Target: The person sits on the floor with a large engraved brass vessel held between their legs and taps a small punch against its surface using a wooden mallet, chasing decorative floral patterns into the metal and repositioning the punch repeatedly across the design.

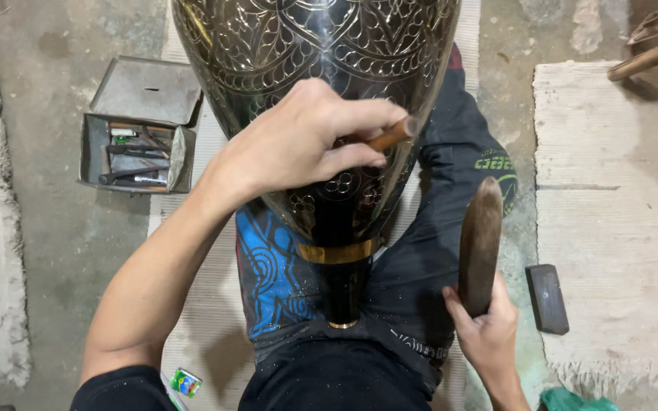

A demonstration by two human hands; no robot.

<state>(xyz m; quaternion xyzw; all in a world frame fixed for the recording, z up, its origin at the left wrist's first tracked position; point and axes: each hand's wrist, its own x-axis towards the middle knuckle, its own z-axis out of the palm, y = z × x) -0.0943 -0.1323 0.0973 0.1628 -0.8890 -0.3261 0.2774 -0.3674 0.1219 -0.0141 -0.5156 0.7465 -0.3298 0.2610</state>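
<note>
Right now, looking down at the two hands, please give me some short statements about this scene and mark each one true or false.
1. The left hand holds a thin wooden-handled tool against the engraved black vase. True.
2. The right hand is empty. False: it grips a wooden mallet, raised beside the vase.
3. An open metal toolbox sits on the floor on the person's left. True.
4. The vase stands upright on a table. False: it lies between the person's legs, narrow neck toward the body.
5. A dark rectangular block lies on the floor near the right hand. True.
</note>
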